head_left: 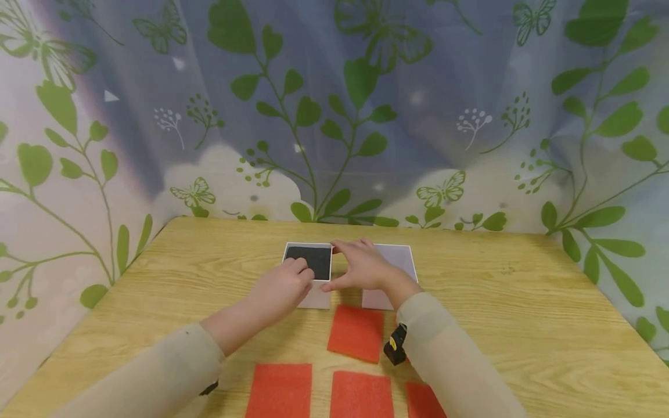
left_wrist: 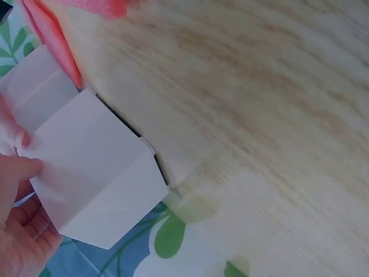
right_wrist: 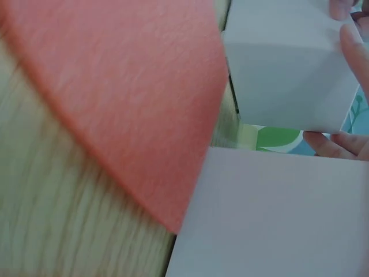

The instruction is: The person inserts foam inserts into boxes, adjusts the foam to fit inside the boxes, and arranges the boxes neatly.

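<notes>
A white open-topped box [head_left: 315, 296] with a dark panel [head_left: 321, 264] inside stands near the far middle of the table. My left hand [head_left: 277, 288] reaches over its front left, fingers curled at the rim; in the left wrist view its thumb lies on the white face of the box [left_wrist: 86, 156]. My right hand [head_left: 366, 267] spans the box's right side, thumb at the front corner and fingers at the back corner. Fingertips of both hands show beside the box [right_wrist: 294, 86] in the right wrist view. Just right of it stands a second white box [head_left: 399, 258], partly behind my right hand.
A red felt square [head_left: 356, 332] lies in front of the boxes, its edge close to the second box. Several more lie along the near side, including one felt square [head_left: 279, 390] at left. A patterned curtain [head_left: 334, 145] hangs behind the wooden table [head_left: 522, 325].
</notes>
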### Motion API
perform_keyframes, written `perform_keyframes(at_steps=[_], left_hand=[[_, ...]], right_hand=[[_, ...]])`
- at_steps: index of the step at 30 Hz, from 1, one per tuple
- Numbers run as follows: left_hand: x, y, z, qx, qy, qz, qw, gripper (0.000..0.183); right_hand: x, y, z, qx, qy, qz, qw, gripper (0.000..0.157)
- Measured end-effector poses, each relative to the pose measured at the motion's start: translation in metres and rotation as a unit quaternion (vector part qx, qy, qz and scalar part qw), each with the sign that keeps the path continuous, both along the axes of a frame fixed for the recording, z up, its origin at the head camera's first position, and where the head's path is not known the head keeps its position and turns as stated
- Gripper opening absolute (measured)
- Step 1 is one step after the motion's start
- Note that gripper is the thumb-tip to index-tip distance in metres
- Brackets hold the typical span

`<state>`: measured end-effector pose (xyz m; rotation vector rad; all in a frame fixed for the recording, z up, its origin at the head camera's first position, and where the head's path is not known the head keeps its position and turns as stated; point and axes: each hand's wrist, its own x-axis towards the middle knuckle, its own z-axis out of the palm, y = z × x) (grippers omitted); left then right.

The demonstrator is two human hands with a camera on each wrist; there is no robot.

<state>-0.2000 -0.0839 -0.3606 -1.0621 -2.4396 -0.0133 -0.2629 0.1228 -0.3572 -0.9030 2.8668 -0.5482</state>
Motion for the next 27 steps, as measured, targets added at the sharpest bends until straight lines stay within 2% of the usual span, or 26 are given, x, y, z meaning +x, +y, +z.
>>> perform_keyframes(at_steps=[4,10,14,18,23,27], left_hand=[[-0.001,-0.001,0.004,-0.014,-0.005,0.000,0.9999,0.008],[-0.005,-0.002,0.009,-0.005,-0.044,-0.015,0.9989,0.007],[-0.008,-0.004,0.010,0.003,-0.068,-0.031,0.9972,0.007],[-0.010,-0.003,0.014,0.003,-0.074,-0.032,0.9967,0.019],[-0.011,0.009,0.022,-0.019,-0.087,-0.027,0.9957,0.042],[-0.018,0.021,0.025,-0.030,-0.102,-0.027,0.9940,0.052]], right_hand=[[0.001,0.001,0.002,0.000,0.002,0.001,1.000,0.105],[0.004,0.006,0.006,-0.021,-0.014,-0.002,1.000,0.100],[0.004,0.013,0.012,-0.082,-0.038,-0.009,0.996,0.082],[0.005,0.027,0.020,-0.139,-0.037,-0.015,0.989,0.064],[0.004,0.061,0.022,-0.128,-0.015,-0.044,0.991,0.056],[0.005,0.089,0.017,-0.108,-0.014,-0.059,0.992,0.055]])
